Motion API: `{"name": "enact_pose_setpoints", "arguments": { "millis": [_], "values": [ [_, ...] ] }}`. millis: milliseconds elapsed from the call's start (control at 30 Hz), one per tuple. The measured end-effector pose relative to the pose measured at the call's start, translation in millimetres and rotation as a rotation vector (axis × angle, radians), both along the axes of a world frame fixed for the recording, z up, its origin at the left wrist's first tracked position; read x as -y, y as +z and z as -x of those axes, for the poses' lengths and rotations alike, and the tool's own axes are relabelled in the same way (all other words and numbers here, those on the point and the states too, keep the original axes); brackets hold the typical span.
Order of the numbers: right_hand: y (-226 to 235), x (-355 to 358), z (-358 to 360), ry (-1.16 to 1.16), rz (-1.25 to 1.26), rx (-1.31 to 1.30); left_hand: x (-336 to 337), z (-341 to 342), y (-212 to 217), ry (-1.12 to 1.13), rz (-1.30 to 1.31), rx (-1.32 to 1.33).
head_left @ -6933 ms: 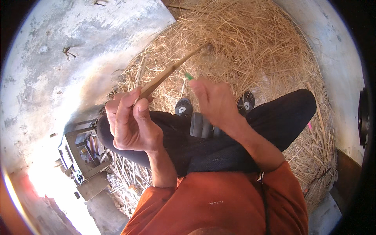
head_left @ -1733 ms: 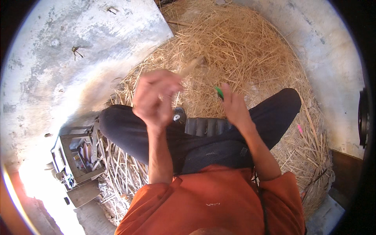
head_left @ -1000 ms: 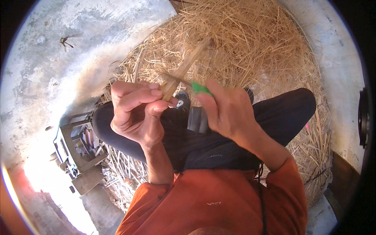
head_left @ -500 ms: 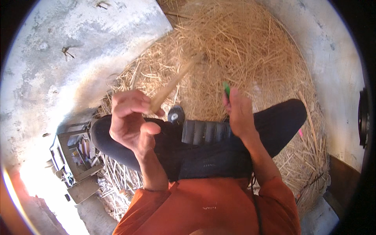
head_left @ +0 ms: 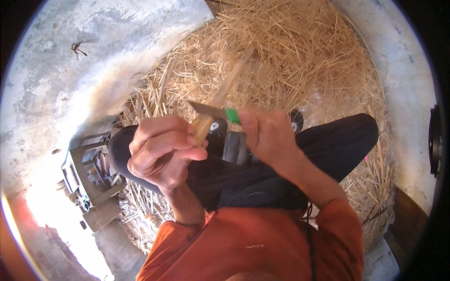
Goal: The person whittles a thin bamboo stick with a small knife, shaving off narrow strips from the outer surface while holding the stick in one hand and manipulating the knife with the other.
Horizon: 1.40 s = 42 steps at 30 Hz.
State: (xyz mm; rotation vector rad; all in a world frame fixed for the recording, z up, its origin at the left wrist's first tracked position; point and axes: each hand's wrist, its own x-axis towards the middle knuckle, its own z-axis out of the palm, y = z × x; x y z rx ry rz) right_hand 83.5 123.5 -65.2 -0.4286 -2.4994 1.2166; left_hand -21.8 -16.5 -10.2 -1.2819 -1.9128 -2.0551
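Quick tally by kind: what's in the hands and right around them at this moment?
Hands: 2, left hand and right hand
Sticks: 1, stick in the left hand
Knives: 1, knife with a green handle, in the right hand
Straw piles: 1, straw
Metal boxes: 1, box
Total: 6

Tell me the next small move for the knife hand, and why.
Probably draw the knife along the stick, away from the body. The right hand holds its green handle with the blade laid across the stick just above the left hand, whose fingers sit close under the edge.
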Motion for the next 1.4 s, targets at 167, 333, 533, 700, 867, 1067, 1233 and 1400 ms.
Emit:
{"name": "enact_pose_setpoints", "arguments": {
  "millis": [167, 333, 533, 700, 867, 1067, 1233, 1400],
  "values": [
    [-126.1, -66.2, -24.6, -0.209, -0.291, 0.547, 6.8, 7.7, -3.4, -0.007, -0.019, -0.091],
    [-48.5, -52.9, -15.2, -0.319, 0.280, 0.368, -9.9, 4.9, 0.6, 0.030, -0.088, 0.045],
    [31.9, -7.6, -7.9, 0.141, 0.347, 0.076, -7.7, 7.1, -6.4, 0.020, -0.080, -0.017],
    [35.4, 5.2, -5.8, 0.128, 0.263, 0.033, -10.4, -0.5, -5.8, 0.032, -0.131, 0.001],
    [-18.4, -8.7, 7.8, -0.019, -0.072, 0.159, -4.5, 0.0, -4.3, 0.141, -0.108, 0.022],
    [-85.4, -52.8, -6.7, -0.246, -0.026, 0.488, -7.1, 2.4, -3.4, 0.068, -0.081, -0.011],
    [-21.7, -16.1, -11.3, -0.148, 0.320, 0.039, -14.9, 1.8, -4.4, 0.030, -0.129, 0.045],
    [-6.7, -4.4, 0.5, 0.025, 0.249, 0.001, -13.6, 1.7, -4.5, 0.019, -0.122, 0.023]
  ]
}}
